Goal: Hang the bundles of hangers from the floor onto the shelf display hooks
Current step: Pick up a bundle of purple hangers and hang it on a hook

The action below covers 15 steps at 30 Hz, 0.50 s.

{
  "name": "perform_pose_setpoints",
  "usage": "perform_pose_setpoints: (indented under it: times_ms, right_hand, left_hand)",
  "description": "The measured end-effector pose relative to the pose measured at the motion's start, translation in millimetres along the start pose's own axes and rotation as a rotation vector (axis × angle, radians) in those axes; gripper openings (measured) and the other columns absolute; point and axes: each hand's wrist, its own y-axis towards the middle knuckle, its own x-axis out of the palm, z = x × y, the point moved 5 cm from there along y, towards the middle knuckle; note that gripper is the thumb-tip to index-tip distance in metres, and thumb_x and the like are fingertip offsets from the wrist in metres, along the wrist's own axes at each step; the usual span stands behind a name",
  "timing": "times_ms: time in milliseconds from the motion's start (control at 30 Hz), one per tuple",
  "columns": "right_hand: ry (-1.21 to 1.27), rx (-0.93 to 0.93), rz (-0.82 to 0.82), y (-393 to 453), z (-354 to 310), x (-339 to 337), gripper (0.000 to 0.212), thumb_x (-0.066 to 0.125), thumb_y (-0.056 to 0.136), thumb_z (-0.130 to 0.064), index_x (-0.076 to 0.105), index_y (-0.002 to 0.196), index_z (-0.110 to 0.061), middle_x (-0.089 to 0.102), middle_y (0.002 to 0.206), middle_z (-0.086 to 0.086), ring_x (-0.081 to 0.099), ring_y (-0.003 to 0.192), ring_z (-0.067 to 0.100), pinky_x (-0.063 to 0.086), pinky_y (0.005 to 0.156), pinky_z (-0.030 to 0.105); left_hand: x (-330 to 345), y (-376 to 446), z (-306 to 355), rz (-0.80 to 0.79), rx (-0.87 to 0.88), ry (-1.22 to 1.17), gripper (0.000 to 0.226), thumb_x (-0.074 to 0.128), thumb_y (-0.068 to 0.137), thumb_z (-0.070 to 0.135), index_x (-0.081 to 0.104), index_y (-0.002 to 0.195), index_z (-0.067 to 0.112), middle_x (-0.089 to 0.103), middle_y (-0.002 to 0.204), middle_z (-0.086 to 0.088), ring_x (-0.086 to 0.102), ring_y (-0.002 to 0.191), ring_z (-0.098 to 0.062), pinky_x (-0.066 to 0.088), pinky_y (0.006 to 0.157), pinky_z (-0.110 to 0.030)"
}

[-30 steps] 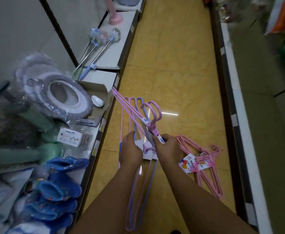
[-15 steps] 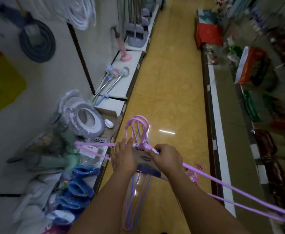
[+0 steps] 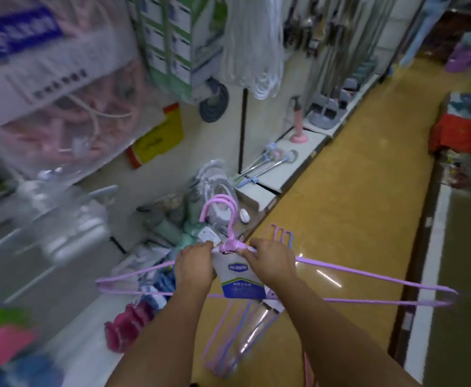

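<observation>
A bundle of pink hangers (image 3: 368, 283) is held level in front of me, hooks (image 3: 220, 208) pointing up, a blue and white label (image 3: 239, 280) hanging from its neck. My left hand (image 3: 193, 263) grips the neck from the left and my right hand (image 3: 270, 261) pinches it from the right. A second bundle of pink and blue hangers (image 3: 239, 339) dangles below my hands, its hooks (image 3: 283, 236) showing past my right hand. The shelf wall at the left is blurred; no display hook can be made out.
Low white shelves (image 3: 279, 174) along the left carry packaged goods, slippers (image 3: 128, 325) and long-handled tools. Bagged goods (image 3: 61, 88) and white rope (image 3: 253, 46) hang above. The yellow aisle floor (image 3: 354, 196) runs ahead; another shelf unit (image 3: 438, 275) borders it on the right.
My view has swung up and left toward the shelf wall. The pink bundle has turned from slanted to level and risen with both hands.
</observation>
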Motion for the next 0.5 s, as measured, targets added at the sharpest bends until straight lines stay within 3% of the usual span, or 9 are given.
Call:
perform_pose_setpoints:
  times_ms: [100,200,367,500]
  right_hand:
    - [-0.006,-0.126,0.028,-19,-28,1,0.045,0.038,0.096,-0.054,0.059,0.101,-0.015,0.067,0.102,0.011,0.059,0.101,0.032,0.032,0.068,0.035]
    - [-0.001,-0.223,0.026,-42,-60,7,0.044,0.038,0.096,-0.053,0.059,0.104,-0.015,0.066,0.104,0.010,0.054,0.107,0.031,0.036,0.080,0.037]
    - [-0.038,-0.361,-0.092,-83,-115,28,0.045,0.035,0.097,-0.053,0.056,0.114,-0.017,0.063,0.113,0.009,0.050,0.114,0.029,0.037,0.085,0.036]
    - [-0.034,-0.450,-0.155,-110,-162,47,0.044,0.035,0.097,-0.053,0.056,0.112,-0.017,0.062,0.113,0.008,0.050,0.113,0.028,0.038,0.086,0.037]
  left_hand:
    - [-10,-40,-24,0.034,-0.128,-0.063,0.040,0.048,0.087,0.012,0.050,0.126,0.021,0.055,0.124,-0.006,0.048,0.119,-0.027,0.040,0.094,-0.034]
    - [-15,-83,-52,0.073,-0.238,-0.078,0.042,0.043,0.089,0.009,0.048,0.129,0.022,0.053,0.128,-0.005,0.045,0.121,-0.027,0.040,0.096,-0.036]
    - [-15,-158,-102,0.070,-0.402,-0.112,0.043,0.051,0.087,0.011,0.047,0.128,0.023,0.052,0.127,-0.004,0.045,0.119,-0.026,0.043,0.093,-0.037]
    - [-15,-207,-141,0.088,-0.519,-0.138,0.039,0.045,0.091,0.011,0.047,0.129,0.023,0.052,0.127,-0.004,0.042,0.120,-0.025,0.041,0.093,-0.035]
